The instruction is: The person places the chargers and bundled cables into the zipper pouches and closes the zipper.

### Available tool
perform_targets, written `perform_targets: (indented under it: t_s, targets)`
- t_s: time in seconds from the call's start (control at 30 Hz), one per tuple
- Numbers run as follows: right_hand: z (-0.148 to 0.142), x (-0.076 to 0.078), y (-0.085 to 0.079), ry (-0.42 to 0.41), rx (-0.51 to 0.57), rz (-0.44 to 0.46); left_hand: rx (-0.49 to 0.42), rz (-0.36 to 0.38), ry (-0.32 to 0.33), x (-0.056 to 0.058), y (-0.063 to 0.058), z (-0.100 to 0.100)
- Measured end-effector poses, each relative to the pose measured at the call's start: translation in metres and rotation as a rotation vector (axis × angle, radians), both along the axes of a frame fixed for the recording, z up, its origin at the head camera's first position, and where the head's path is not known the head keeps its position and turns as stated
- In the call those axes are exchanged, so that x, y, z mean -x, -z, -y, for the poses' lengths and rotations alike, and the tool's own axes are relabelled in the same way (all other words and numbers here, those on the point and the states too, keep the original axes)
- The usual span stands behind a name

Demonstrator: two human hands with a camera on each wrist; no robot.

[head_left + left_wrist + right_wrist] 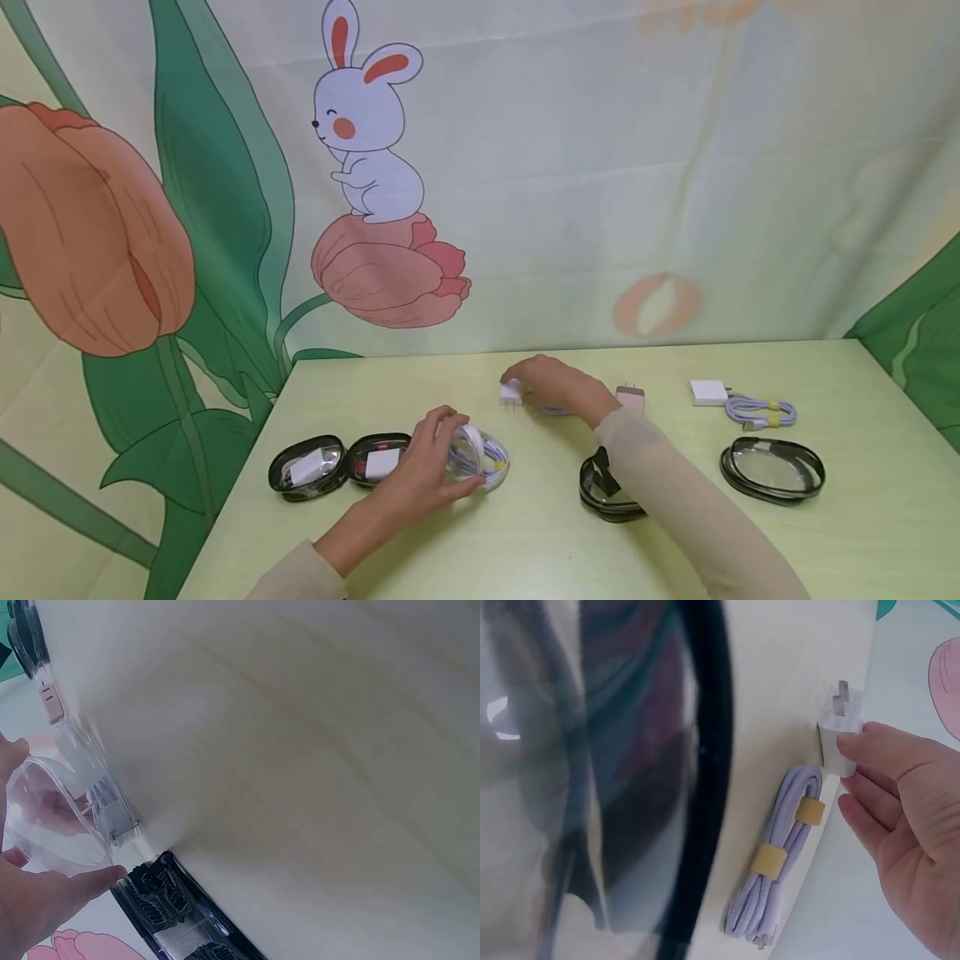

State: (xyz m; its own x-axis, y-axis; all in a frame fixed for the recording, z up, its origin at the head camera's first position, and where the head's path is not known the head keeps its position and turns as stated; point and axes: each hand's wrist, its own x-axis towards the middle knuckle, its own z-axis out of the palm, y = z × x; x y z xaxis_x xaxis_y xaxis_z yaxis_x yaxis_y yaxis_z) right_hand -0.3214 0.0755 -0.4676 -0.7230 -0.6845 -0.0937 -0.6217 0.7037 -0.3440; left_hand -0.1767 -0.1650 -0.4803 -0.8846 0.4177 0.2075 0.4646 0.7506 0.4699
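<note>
My left hand (pixel 427 458) grips the raised, rounded part of a clear plastic case (pixel 467 446), fingers on the far side and thumb at the near edge. In the left wrist view this clear part (pixel 56 814) stands tilted up, with a coiled lilac cable (pixel 101 799) behind it in the case. At the back of the table my right hand (pixel 555 385) pinches a white charger plug (pixel 840 746) between thumb and fingers, its prongs showing. Just beside it lies a bundled lilac cable (pixel 776 859) with yellow straps.
Two black-rimmed clear cases (pixel 307 468) with white chargers inside sit at the left. Under the right forearm is another black-rimmed case (pixel 611 504), a pink charger (pixel 630 398) behind it. Farther right are a white charger (pixel 708 392), a bundled cable (pixel 761 411) and a black-rimmed case (pixel 772 471).
</note>
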Motion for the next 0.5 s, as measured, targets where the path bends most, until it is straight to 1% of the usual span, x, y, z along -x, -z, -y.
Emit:
perform_targets:
  t_s: [0.23,0.33,0.5]
  targets:
    - [0.0028,-0.0004,0.0012,-0.013,0.0,-0.054,0.0,-0.003,0.004,-0.0009,-0.0003,0.0007]
    - [0.0035,0.0001,0.0018,-0.01,0.018,-0.05,0.008,0.003,0.005,-0.0012,-0.0002,0.0011]
    - [0.0027,0.002,0.0027,-0.036,0.026,-0.028,0.007,0.012,0.004,-0.0012,0.0002,0.0017]
